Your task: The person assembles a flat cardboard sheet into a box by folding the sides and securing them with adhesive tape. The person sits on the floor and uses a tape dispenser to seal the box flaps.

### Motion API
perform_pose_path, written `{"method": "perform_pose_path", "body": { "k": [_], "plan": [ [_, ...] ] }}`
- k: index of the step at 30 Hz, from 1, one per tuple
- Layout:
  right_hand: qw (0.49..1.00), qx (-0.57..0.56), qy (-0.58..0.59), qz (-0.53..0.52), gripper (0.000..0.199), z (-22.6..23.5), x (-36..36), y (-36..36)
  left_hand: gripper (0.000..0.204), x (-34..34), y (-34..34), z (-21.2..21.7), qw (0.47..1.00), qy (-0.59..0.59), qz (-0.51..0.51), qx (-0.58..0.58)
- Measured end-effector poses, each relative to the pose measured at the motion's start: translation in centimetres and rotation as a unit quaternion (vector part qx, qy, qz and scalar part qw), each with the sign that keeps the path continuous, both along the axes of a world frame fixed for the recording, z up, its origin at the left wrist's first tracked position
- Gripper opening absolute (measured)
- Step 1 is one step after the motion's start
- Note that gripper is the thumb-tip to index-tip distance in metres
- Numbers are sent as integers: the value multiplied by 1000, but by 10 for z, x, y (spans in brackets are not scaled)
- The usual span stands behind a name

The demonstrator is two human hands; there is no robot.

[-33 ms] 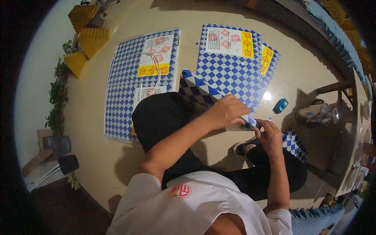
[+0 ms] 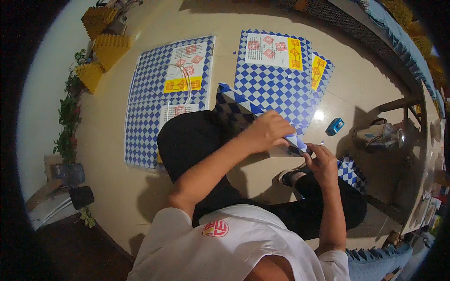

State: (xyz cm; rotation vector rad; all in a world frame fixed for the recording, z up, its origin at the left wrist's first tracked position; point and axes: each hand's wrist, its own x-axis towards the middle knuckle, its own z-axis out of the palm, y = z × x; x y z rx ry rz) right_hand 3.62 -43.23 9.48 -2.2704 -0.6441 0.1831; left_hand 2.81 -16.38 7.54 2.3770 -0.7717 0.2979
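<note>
A blue-and-white checked sheet (image 2: 236,99) slants across in front of my knee, its long edge folded over. My left hand (image 2: 268,133) is closed on that folded edge, close to its right end. At the right end corner, the thumb and fingers of my right hand (image 2: 321,161) pinch the sheet. A pale blue folded flap (image 2: 296,141) shows between the two hands. My left hand and knee hide part of the sheet. Just beyond lies a flat checked sheet (image 2: 276,96) with a white-and-yellow printed panel.
A clear-wrapped stack of checked sheets (image 2: 147,114) lies left. Another sheet (image 2: 323,70) peeks out behind the flat one. On the right are a blue tape measure (image 2: 334,126), a metal kettle (image 2: 375,135) and a wooden table (image 2: 415,187). A checked piece (image 2: 349,173) lies beside my right leg.
My left hand has shifted slightly left along the folded edge, and more of the pale flap shows. My right hand keeps its pinch at the corner.
</note>
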Motion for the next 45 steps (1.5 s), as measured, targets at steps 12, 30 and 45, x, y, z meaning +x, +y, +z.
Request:
{"method": "perform_pose_path", "body": {
  "k": [12,30,45],
  "plan": [
    [993,-65,-95,-37,38,8,-53,-31,32,-8,52,63,993,-60,68,75],
    [968,163,-18,-188,36,-10,-120,27,39,-65,9,90,952,-283,-66,93],
    [992,-8,-4,-129,71,47,-137,46,27,-55,-22,28,859,203,86,-461]
  ]
}}
